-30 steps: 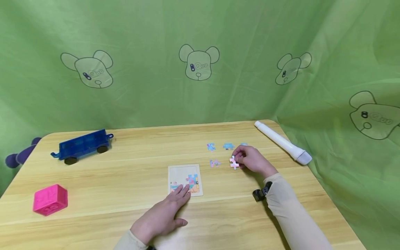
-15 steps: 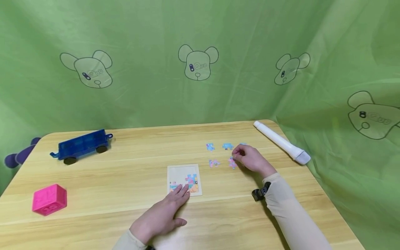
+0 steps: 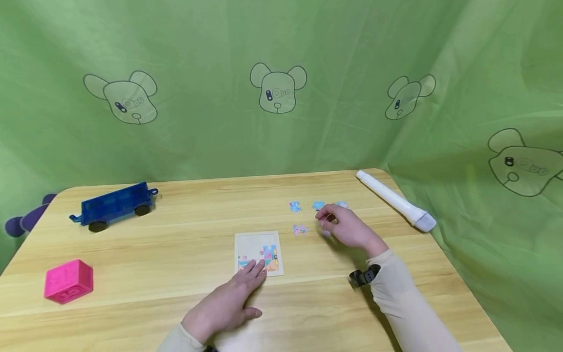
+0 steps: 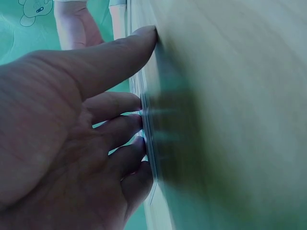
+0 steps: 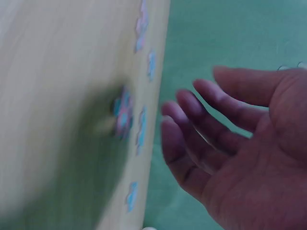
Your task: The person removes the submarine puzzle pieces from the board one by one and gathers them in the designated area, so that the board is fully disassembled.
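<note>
Five loose puzzle pieces near the right hand point(image 3: 347, 229), all apart from its grip: fingers loosely bent, thumb held off from them, clasped round nothing. Directly below that grip, one pink-and-blue piece point(image 3: 326, 234) on the tabletop point(image 3: 184, 249), partly hidden by the hand in the head view and blurred in the right wrist view. Just left of the grip, a pink piece point(image 3: 301, 230). Beyond the grip, in a row from left to right: a blue-and-pink piece point(image 3: 295, 207), a blue piece point(image 3: 318, 206) and a partly covered piece point(image 3: 342, 204).

Under the left hand point(image 3: 228, 305), a pale puzzle tray point(image 3: 249, 243), its near part touched by extended fingers; thumb stretched out to the right, grip curled round nothing. Under and just beyond those fingers, fitted pieces point(image 3: 271, 256) along the tray's near part and up its right side.

Well right of the right grip, a white microphone-shaped object point(image 3: 396, 200). Well left of the left hand, a pink block point(image 3: 69, 281); farther beyond, a blue toy wagon point(image 3: 115, 204). Beyond both hands, a green curtain point(image 3: 211, 132) with outlined animal heads.
</note>
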Demonstrator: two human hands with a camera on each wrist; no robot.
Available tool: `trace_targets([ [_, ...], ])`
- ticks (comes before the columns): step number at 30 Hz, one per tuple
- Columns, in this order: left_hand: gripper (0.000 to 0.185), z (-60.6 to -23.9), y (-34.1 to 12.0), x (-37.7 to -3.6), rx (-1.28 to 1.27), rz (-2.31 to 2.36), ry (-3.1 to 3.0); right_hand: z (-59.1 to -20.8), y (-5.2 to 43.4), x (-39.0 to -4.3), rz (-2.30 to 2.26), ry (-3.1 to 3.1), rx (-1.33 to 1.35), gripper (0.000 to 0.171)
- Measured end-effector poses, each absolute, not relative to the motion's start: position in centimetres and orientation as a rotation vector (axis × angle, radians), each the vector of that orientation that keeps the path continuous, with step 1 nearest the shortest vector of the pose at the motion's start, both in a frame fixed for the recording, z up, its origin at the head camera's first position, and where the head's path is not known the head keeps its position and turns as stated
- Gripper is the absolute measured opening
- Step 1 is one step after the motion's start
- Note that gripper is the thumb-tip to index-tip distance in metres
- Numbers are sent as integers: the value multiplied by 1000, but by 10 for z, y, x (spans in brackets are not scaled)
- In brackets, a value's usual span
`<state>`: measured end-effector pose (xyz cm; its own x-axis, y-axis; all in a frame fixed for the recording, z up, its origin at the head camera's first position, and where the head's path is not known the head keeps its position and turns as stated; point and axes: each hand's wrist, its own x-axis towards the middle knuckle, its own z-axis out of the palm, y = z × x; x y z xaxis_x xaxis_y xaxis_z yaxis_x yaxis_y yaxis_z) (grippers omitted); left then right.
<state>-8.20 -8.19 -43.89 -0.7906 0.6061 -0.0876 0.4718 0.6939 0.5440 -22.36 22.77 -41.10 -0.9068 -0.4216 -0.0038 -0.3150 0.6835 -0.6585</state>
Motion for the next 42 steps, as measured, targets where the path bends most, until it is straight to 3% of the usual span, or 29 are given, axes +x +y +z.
trace_targets([
  [25,77,-437,-81,-83,854,721,2642,-413,149,-197,-903,2552,-938,29],
  [42,76,-437,-81,-83,871,721,2634,-422,123,-193,-667,2596,-983,32],
])
